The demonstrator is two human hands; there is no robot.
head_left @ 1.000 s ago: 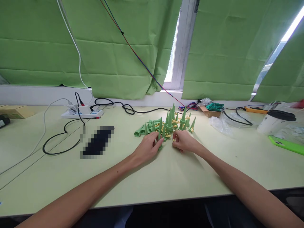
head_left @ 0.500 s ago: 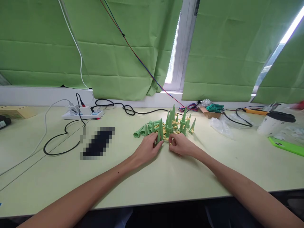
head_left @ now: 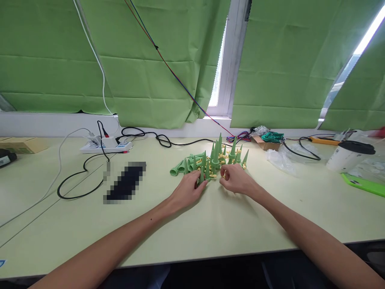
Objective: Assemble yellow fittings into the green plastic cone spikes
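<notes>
Left hand (head_left: 188, 188) clasps a green cone (head_left: 202, 175); right hand (head_left: 237, 179), near it, pinches a yellow piece (head_left: 223, 176)

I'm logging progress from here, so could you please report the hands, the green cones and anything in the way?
Left hand at green cones, hold unclear. Right hand curled beside them. Some cones upright, some lying. Yellow bits scattered among them.

The person's left hand (head_left: 189, 187) curls beside the small upright green cones (head_left: 215, 159) on the pale table (head_left: 180, 241), one cone standing between thumb and fingers. The right hand (head_left: 236, 179), fingertips drawn together, is near the scattered yellow pieces (head_left: 213, 176); what it holds is too small to tell. Other green cones (head_left: 175, 170) lie on their sides at the cluster's left. A lidded cup (head_left: 345, 159) stands far right, near a bright green phone (head_left: 365, 186).
</notes>
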